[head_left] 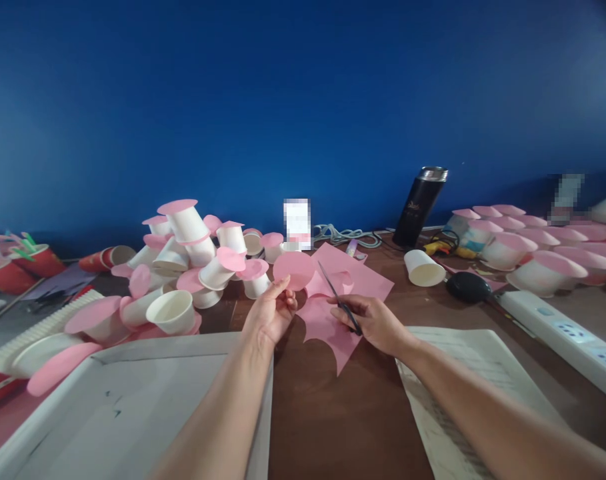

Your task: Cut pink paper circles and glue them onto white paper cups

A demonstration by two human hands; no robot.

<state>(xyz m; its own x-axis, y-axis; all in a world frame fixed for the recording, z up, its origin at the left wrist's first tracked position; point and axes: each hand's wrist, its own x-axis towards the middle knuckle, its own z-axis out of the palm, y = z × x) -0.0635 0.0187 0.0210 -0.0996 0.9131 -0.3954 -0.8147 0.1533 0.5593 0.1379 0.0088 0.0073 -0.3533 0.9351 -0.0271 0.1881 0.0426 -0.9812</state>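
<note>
Between thumb and fingers, my left hand (271, 310) pinches a round pink paper disc (293, 269) and holds it upright above the table. My right hand (375, 321) is closed around dark scissors (353, 320), whose blades point up and to the left, apart from the disc. Beneath and behind the scissors lies a pink paper sheet (373, 277) with curved cut-outs along its edge. A cut scrap of the same pink paper (327, 327) hangs below it, near my right fingers. The scissors' handle loops are partly hidden by my right hand.
White paper cups with pink discs (185, 223) crowd the left; more capped cups (507, 250) stand at right. A black thermos (419, 207), an open cup (425, 268), a black rubber bulb (469, 287) and a power strip (565, 340) lie rightward. Papers (463, 380) lie in front.
</note>
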